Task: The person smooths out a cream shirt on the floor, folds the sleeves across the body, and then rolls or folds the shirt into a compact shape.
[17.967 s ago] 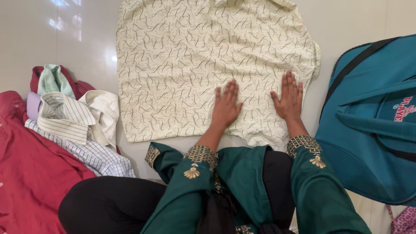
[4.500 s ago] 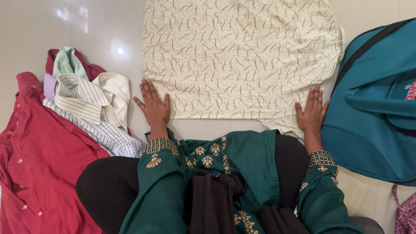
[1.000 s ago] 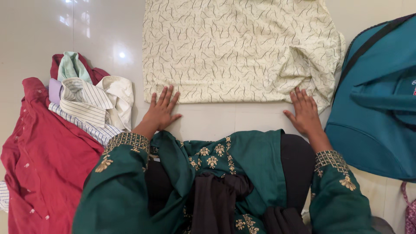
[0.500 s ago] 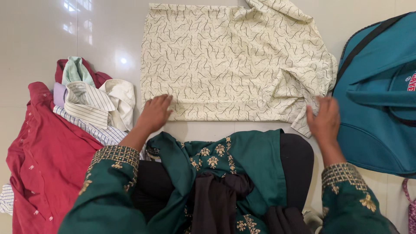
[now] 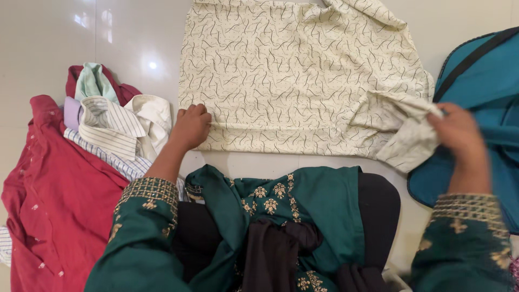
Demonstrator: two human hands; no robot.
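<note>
Head view, looking down at a cream patterned shirt [image 5: 303, 81] spread flat on the pale tiled floor [image 5: 48, 48]; left hand [image 5: 190, 127] curled shut, gripping the near left hem; right hand [image 5: 459, 135] blurry, fingers pinched round a bunched corner of the shirt, lifted at the near right; teal bag [image 5: 481, 81] just right of that; pile of clothes [image 5: 102, 130] and a red garment [image 5: 48, 194] off to the left.

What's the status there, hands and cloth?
Left hand pinning cream shirt corner. Right hand gripping its sleeve. Teal bag crowding right side.
</note>
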